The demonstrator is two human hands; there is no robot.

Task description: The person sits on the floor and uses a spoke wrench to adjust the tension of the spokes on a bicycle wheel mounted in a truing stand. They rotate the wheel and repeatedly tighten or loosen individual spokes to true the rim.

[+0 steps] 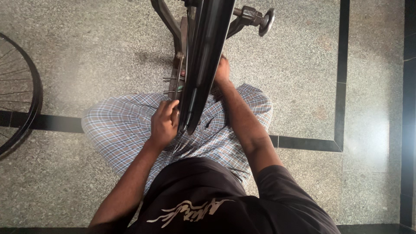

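Observation:
A black bicycle wheel rim stands edge-on in a metal truing stand in front of me. My left hand is curled against the rim's left side, fingers closed on something thin by the spokes; what it grips is too small to tell. My right hand rests on the rim's right side, partly hidden behind it. I sit cross-legged on the floor in checked cloth and a dark shirt.
A second bicycle wheel with spokes lies at the left edge. The stand's threaded knob sticks out to the upper right. The floor is speckled grey stone with black inlay strips.

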